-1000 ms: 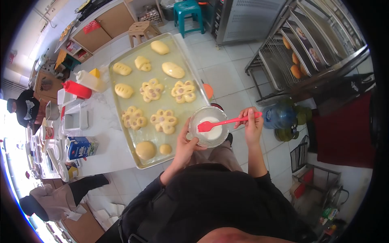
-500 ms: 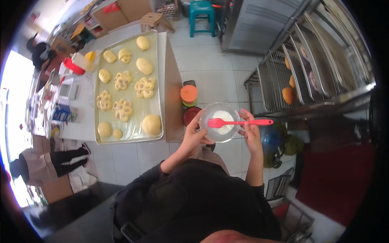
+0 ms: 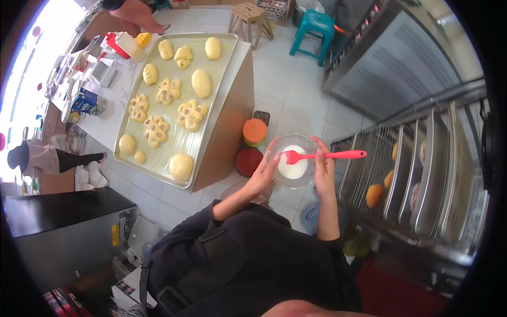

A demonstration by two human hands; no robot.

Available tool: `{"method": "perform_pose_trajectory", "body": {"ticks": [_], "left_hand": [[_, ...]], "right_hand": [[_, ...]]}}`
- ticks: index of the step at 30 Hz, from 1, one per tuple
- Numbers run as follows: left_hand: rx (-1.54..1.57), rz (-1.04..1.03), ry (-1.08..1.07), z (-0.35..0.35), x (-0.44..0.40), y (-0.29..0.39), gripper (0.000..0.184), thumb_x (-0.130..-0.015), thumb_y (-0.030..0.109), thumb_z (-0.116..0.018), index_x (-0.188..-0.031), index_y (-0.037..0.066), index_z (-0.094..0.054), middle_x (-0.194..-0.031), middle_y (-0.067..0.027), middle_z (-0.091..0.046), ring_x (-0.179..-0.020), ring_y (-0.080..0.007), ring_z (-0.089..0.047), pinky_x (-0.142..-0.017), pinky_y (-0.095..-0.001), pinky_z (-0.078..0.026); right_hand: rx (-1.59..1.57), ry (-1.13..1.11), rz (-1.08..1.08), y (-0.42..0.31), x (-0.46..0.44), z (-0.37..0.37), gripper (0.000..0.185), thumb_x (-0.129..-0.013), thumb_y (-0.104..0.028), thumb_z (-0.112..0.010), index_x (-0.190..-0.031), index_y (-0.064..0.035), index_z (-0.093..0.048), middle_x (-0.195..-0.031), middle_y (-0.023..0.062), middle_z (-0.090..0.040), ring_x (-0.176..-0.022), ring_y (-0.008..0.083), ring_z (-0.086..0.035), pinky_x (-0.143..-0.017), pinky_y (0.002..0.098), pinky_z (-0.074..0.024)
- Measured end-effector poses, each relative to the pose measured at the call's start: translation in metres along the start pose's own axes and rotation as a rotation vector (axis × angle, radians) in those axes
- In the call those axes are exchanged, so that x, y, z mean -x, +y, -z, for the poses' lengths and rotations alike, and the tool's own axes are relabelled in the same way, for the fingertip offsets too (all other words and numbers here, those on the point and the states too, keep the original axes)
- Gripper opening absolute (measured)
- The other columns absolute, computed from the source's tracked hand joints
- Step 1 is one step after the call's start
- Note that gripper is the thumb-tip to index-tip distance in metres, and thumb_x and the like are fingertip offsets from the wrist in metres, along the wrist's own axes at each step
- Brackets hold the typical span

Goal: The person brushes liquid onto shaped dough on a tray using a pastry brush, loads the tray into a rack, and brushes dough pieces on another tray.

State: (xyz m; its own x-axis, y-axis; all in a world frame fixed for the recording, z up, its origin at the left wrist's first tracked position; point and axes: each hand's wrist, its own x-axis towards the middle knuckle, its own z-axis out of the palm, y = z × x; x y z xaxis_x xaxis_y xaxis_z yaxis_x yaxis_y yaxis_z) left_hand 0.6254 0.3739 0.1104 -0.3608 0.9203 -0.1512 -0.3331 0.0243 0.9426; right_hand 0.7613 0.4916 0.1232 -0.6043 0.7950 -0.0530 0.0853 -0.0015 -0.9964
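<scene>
In front of my body I hold a clear bowl (image 3: 304, 180) with white liquid in it, between both hands. My left hand (image 3: 262, 175) closes on its left side. My right hand (image 3: 324, 173) grips the right side, with its thumb at the handle of a red pastry brush (image 3: 338, 155). The brush lies across the bowl, bristles over the liquid, handle out to the right. To the left, a lined baking tray (image 3: 149, 170) on the counter bears several glossy dough pieces (image 3: 201, 83), some round or oval, some flower-shaped with brown spots.
A wire rack with trays (image 3: 401, 185) and baked buns stands on the right. Below the bowl, an orange-lidded container (image 3: 255, 130) stands near the counter. Squeeze bottles (image 3: 129, 46) and a blue carton (image 3: 88, 102) sit on the counter. A person (image 3: 47, 157) is at far left.
My view has turned, so the tray looks slanted and the rack and stool sit farther right. The bowl and brush stay in my hands. A person at upper left has moved in view.
</scene>
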Motion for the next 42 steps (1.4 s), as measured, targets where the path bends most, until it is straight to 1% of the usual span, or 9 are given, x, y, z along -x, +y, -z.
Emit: {"method": "perform_pose_trajectory", "body": {"ticks": [2, 5, 8, 11, 14, 18, 26, 35, 42], "left_hand": [[0.172, 0.008, 0.079, -0.003, -0.034, -0.007, 0.048, -0.097, 0.03, -0.029, -0.138, 0.004, -0.023, -0.14, -0.011, -0.025, -0.13, -0.0192, -0.019, -0.106, -0.0285, -0.014], [0.133, -0.061, 0.247, -0.005, -0.084, -0.007, 0.051, -0.097, 0.037, -0.023, -0.133, 0.001, -0.029, -0.129, -0.0124, -0.04, -0.12, -0.0195, -0.036, -0.101, -0.0316, -0.029], [0.099, -0.171, 0.314, 0.001, -0.127, 0.009, 0.052, -0.097, 0.036, -0.023, -0.133, -0.001, -0.03, -0.129, -0.0131, -0.041, -0.12, -0.0201, -0.038, -0.101, -0.0321, -0.029], [0.185, -0.214, 0.412, 0.008, -0.163, 0.018, 0.052, -0.097, 0.04, -0.024, -0.132, 0.004, -0.034, -0.13, -0.011, -0.038, -0.122, -0.019, -0.032, -0.103, -0.0298, -0.022], [0.14, -0.236, 0.593, 0.018, -0.192, 0.029, 0.051, -0.097, 0.039, -0.026, -0.132, 0.003, -0.035, -0.129, -0.0111, -0.04, -0.122, -0.0186, -0.033, -0.103, -0.0297, -0.022], [0.202, -0.309, 0.835, 0.034, -0.228, 0.025, 0.049, -0.097, 0.036, -0.028, -0.129, 0.001, -0.038, -0.129, -0.0111, -0.042, -0.121, -0.0183, -0.035, -0.102, -0.029, -0.023], [0.322, -0.523, 1.412, 0.032, -0.264, 0.039, 0.047, -0.097, 0.031, -0.028, -0.13, -0.001, -0.037, -0.13, -0.0124, -0.041, -0.12, -0.0203, -0.038, -0.101, -0.0307, -0.029], [0.465, -0.756, 1.995, 0.03, -0.209, 0.002, 0.051, -0.095, 0.038, -0.03, -0.134, 0.006, -0.03, -0.133, -0.0118, -0.038, -0.123, -0.025, -0.037, -0.1, -0.039, -0.033], [0.529, -0.935, 2.293, 0.016, -0.18, 0.003, 0.052, -0.095, 0.04, -0.031, -0.135, 0.008, -0.027, -0.134, -0.0119, -0.035, -0.122, -0.0271, -0.037, -0.099, -0.0413, -0.034]], "right_hand": [[0.031, -0.028, 0.047, 0.003, -0.04, 0.007, 0.04, -0.095, -0.03, -0.04, -0.122, -0.0009, -0.046, -0.121, 0.0099, -0.05, -0.11, 0.0162, -0.046, -0.095, 0.0302, -0.0332], [0.172, -0.053, 0.062, -0.027, -0.097, 0.01, 0.037, -0.094, -0.028, -0.043, -0.117, -0.0004, -0.051, -0.111, 0.0091, -0.053, -0.101, 0.0156, -0.049, -0.088, 0.0294, -0.0365], [0.333, 0.022, 0.384, -0.042, -0.162, 0.015, 0.033, -0.094, -0.026, -0.043, -0.11, 0.0006, -0.054, -0.093, 0.0053, -0.053, -0.075, 0.0073, -0.05, -0.067, 0.0201, -0.0406], [0.144, -0.093, 0.253, -0.061, -0.212, 0.016, 0.024, -0.092, -0.02, -0.048, -0.095, 0.0014, -0.058, -0.088, 0.0072, -0.055, -0.076, 0.0119, -0.056, -0.067, 0.0232, -0.0434], [0.071, -0.384, 0.385, -0.073, -0.255, 0.009, 0.023, -0.092, -0.02, -0.049, -0.09, 0.0024, -0.054, -0.085, 0.0069, -0.052, -0.06, 0.0108, -0.053, -0.057, 0.0223, -0.0439], [-0.127, -0.607, 0.445, -0.085, -0.329, -0.007, 0.014, -0.09, -0.013, -0.052, -0.091, 0.0003, -0.053, -0.08, 0.0082, -0.055, -0.061, 0.0136, -0.056, -0.055, 0.0265, -0.0488], [-0.336, -0.955, 0.176, -0.095, -0.443, -0.085, 0.012, -0.087, -0.007, -0.054, -0.096, -0.0024, -0.047, -0.077, 0.0105, -0.059, -0.057, 0.0157, -0.06, -0.053, 0.0263, -0.0515], [-0.473, -1.131, -0.126, -0.02, -0.427, -0.246, 0.011, -0.09, -0.013, -0.051, -0.096, -0.0066, -0.044, -0.081, 0.0122, -0.059, -0.061, 0.0173, -0.061, -0.055, 0.0281, -0.0551], [-0.295, -1.16, 0.073, 0.026, -0.445, -0.266, 0.012, -0.089, -0.008, -0.052, -0.094, -0.0037, -0.042, -0.08, 0.0131, -0.059, -0.062, 0.0182, -0.062, -0.058, 0.0291, -0.0565]]}}
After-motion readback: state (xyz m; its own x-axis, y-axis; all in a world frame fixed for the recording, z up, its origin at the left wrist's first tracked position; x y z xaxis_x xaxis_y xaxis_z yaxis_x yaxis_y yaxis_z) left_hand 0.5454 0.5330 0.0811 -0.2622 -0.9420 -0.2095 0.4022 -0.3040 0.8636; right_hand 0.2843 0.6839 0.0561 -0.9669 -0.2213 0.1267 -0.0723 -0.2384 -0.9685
